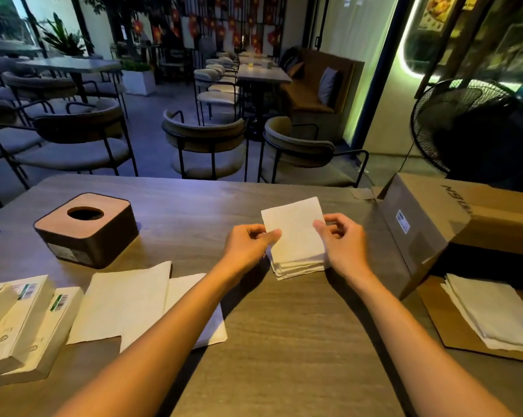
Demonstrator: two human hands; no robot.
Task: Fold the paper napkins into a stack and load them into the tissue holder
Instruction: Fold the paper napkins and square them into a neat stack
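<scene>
A folded white napkin [294,224] is held up just above a small stack of folded napkins [297,264] at the table's middle right. My left hand [248,243] pinches the napkin's left edge between thumb and fingers. My right hand [343,237] pinches its right edge. The tissue holder [88,228], a dark square box with a wooden lid and a round hole, stands apart at the left. Unfolded napkins [133,302] lie flat near the front left, partly under my left forearm.
Wrapped napkin packs [22,320] lie at the front left edge. A cardboard box [428,224] lies on its side at the right, with more napkins [495,314] on its flap. Chairs and a standing fan [465,124] are beyond the wooden table [284,341].
</scene>
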